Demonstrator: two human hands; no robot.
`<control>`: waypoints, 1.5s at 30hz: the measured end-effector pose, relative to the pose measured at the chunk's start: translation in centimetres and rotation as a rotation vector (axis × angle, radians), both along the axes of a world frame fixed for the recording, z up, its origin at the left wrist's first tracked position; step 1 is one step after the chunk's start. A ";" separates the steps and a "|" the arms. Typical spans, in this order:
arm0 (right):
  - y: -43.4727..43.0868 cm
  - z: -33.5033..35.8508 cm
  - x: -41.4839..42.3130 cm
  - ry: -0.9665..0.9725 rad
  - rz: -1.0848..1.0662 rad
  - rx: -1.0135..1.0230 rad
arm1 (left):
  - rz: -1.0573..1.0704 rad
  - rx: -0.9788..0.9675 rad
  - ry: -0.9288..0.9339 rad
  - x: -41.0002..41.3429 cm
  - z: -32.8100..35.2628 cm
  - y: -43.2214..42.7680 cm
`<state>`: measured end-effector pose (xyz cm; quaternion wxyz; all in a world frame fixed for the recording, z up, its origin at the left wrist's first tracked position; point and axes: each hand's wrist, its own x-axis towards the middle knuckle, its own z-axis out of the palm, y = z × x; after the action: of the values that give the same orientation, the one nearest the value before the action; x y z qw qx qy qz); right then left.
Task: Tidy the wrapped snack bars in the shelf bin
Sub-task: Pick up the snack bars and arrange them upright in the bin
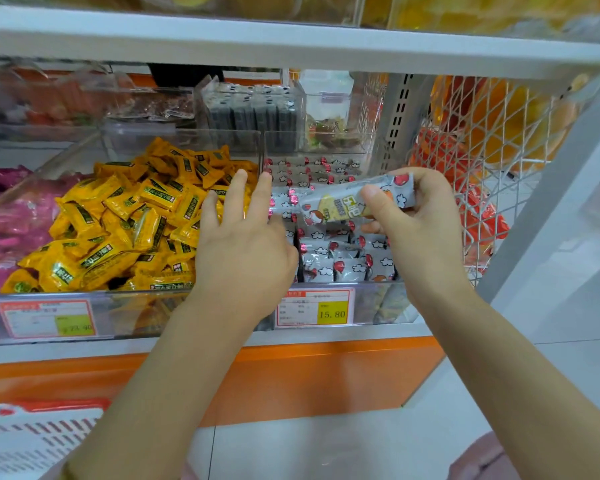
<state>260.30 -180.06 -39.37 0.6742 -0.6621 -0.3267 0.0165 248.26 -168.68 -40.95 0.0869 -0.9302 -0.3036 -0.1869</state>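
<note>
Right hand (417, 216), one snack bar (355, 201)

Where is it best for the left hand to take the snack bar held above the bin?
At its free left end, coming from the left. The snack bar lies almost level, its right half pinched by the right hand, so only the left end sticks out clear. The left hand hovers open beside that end, probably well placed to pinch it.

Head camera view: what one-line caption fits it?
Right hand holds a grey wrapped snack bar over the clear plastic shelf bin; open left hand hovers alongside.
</note>
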 end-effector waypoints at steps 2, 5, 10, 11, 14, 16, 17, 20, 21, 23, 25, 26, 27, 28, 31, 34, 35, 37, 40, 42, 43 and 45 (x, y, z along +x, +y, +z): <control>0.2 0.0 0.0 0.001 -0.002 0.005 | 0.001 -0.006 0.009 0.1 0.0 0.0; 0.5 -0.1 -0.1 -0.002 0.004 0.017 | -0.009 -0.047 0.001 0.1 -0.1 0.1; 1.2 0.0 0.0 -0.070 -0.020 -0.037 | -0.088 -0.120 -0.088 -0.5 -0.5 0.3; 1.4 0.1 0.1 -0.092 -0.022 -0.066 | -0.101 -0.135 -0.112 -0.7 -0.5 0.3; 2.5 0.5 0.2 -0.241 -0.003 -0.177 | -0.134 -0.173 -0.157 -1.4 -0.6 0.0; 3.4 0.8 0.0 -0.368 0.053 -0.253 | -0.154 -0.196 -0.164 -1.8 -0.7 0.0; 3.9 0.9 -0.2 -0.432 0.088 -0.303 | -0.164 -0.203 -0.165 -2.0 -0.8 0.0; 4.9 0.3 -0.5 -0.601 0.182 -0.480 | -0.204 -0.225 -0.186 -2.2 -0.9 0.2; 5.2 -0.1 -0.5 -0.628 0.194 -0.526 | -0.225 -0.242 -0.211 -2.3 -0.9 0.3; 5.4 -0.3 -0.4 -0.636 0.189 -0.594 | -0.271 -0.298 -0.318 -2.4 -0.6 0.5; 5.6 -0.1 -0.1 -0.667 0.178 -0.658 | -0.284 -0.326 -0.436 -2.7 -0.1 0.8; 5.6 0.0 0.1 -0.696 0.180 -0.687 | -0.278 -0.328 -0.473 -2.8 0.1 1.0; 5.7 0.1 0.2 -0.736 0.186 -0.717 | -0.268 -0.335 -0.494 -2.9 0.2 1.2; 5.9 0.1 0.1 -0.793 0.193 -0.759 | -0.256 -0.347 -0.501 -3.1 0.2 1.3; 6.5 -0.5 -0.2 -0.970 0.199 -0.911 | -0.238 -0.362 -0.495 -3.1 0.1 1.4; 7.0 0.2 0.1 -0.933 0.249 -0.925 | -0.237 -0.363 -0.505 -2.9 0.1 1.5; 7.2 0.6 0.5 -0.879 0.255 -0.883 | -0.235 -0.365 -0.510 -2.9 0.1 1.5; 7.9 1.3 1.2 -0.774 0.198 -0.753 | -0.223 -0.377 -0.520 -2.9 0.2 1.6; 9.1 1.7 2.0 -0.780 0.133 -0.720 | -0.203 -0.382 -0.527 -2.8 0.1 1.6; 9.9 1.6 2.0 -0.919 0.131 -0.849 | -0.204 -0.385 -0.533 -2.8 0.1 1.6; 10.1 1.4 1.9 -0.967 0.123 -0.904 | -0.203 -0.387 -0.535 -2.8 0.1 1.6; 10.3 1.1 1.7 -1.001 0.121 -0.903 | -0.204 -0.386 -0.538 -2.7 0.0 1.5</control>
<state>262.00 -169.81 -38.24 0.0965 -0.7872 -0.5973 -0.1194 245.52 -167.19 -40.92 -0.1932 -0.8723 -0.2510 -0.3725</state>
